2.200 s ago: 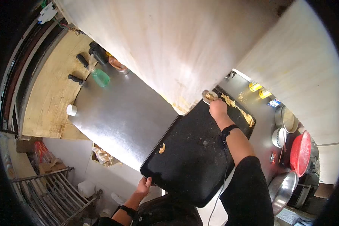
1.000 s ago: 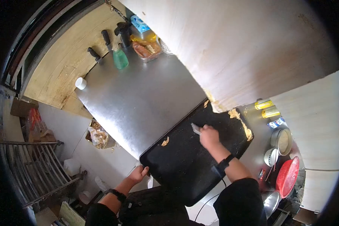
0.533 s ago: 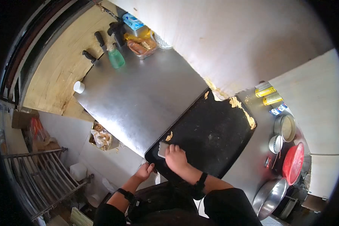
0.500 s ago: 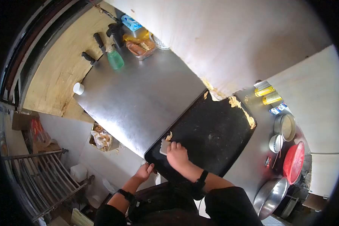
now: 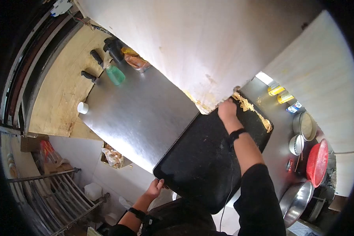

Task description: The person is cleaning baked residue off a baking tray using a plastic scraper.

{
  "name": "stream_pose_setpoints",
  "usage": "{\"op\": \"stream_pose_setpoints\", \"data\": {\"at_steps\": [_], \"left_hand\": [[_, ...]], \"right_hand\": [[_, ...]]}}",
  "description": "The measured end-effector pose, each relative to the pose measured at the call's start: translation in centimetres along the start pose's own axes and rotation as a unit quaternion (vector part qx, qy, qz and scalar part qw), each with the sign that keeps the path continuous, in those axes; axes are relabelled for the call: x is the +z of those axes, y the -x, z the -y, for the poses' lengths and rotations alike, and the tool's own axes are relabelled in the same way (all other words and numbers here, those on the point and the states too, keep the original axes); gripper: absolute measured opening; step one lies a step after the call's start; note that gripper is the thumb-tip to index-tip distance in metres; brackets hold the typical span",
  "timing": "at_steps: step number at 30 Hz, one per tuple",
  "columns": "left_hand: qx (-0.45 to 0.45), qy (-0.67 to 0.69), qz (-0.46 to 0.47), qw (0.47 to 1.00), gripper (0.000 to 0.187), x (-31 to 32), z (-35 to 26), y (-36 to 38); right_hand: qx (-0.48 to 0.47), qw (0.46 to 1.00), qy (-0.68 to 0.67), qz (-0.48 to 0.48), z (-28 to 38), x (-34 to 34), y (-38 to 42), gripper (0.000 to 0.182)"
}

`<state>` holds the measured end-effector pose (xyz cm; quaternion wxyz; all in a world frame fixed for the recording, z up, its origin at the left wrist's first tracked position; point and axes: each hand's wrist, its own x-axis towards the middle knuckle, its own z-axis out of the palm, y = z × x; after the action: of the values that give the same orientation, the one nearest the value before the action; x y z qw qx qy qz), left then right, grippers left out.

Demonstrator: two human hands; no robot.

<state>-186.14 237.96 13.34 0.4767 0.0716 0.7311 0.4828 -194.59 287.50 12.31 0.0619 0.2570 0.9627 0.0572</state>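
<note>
A black tray [image 5: 200, 161] lies at a slant on the steel counter. My left hand [image 5: 155, 188] is closed on its near left corner, thumb on top. My right hand [image 5: 227, 110] is at the far edge of the tray, beside the white wall corner, with its fingers closed; whatever it holds is hidden. Pale yellowish scraps [image 5: 251, 107] lie in a strip along the tray's far right edge, just right of my right hand.
Left on the steel counter [image 5: 145, 110] stand a green bottle [image 5: 115, 75], a white cap [image 5: 82, 107] and black-handled knives [image 5: 89, 76]. At right are a red basin [image 5: 317, 163], a steel bowl [image 5: 297, 202], a white bowl [image 5: 296, 144] and yellow cans [image 5: 284, 97]. A metal rack [image 5: 59, 196] stands lower left.
My right hand has moved from the tray's near left part to its far edge, and the scraps by the near left edge are gone. My left hand still grips the corner. The view has shifted slightly.
</note>
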Motion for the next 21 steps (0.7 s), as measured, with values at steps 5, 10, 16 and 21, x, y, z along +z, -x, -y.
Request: {"op": "stream_pose_setpoints", "data": {"at_steps": [5,10,16,21], "left_hand": [[0.011,0.027,0.006,1.0,0.051,0.0,1.7,-0.6],[-0.063,-0.126,-0.021,0.99,0.039,-0.9,1.2,-0.8],[0.062,-0.274,-0.29,0.915,0.032,-2.1,-4.2,-1.4],[0.243,-0.415,-0.234,0.845,0.027,0.4,-8.1,-6.3]], "right_hand": [[-0.004,0.995,-0.022,-0.098,-4.0,1.1,-2.7,0.019],[-0.063,0.994,-0.068,-0.05,-2.6,-2.8,6.3,0.013],[0.274,0.702,-0.652,-0.089,-8.0,-4.0,25.2,0.031],[0.456,0.617,-0.64,-0.037,-10.4,2.6,37.5,0.043]]}}
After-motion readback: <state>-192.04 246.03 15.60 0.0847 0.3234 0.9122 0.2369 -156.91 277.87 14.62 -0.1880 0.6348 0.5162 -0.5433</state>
